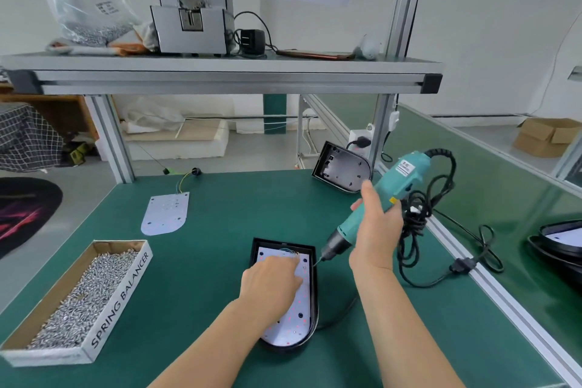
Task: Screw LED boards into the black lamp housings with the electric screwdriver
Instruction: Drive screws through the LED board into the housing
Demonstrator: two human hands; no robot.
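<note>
Green table (204, 277) seen from above, left to right. At the near left, an open cardboard box of screws (78, 299), its side lettered SPRING BALANCER. Farther back, a loose LED board (165, 213) lies flat on the mat, with thin wires leading from its far edge. Above it, on the shelf (220, 72), stands a grey machine (192, 19). At the centre, a black lamp housing (315, 309) lies open side up with its rounded end nearest the viewer; a white LED board (293, 321) is seated inside it. The left hand (271, 280) rests palm down on this board, fingers stretched forward and laid on its far half near the wires; whether the fingertips pinch anything cannot be told. Just right of the housing, the electric screwdriver (387, 195) is held tilted, its bit pointing down and left, with the tip at the housing's far right rim. The right hand (376, 230) is wrapped around the teal body of the tool, thumb up along its side. Behind it, an empty housing (343, 170) leans tilted at the table's back edge. The tool's black cord (419, 224) hangs in loops to the table's right side. At the far right edge, stacked housings (557, 239) are partly in view.
</note>
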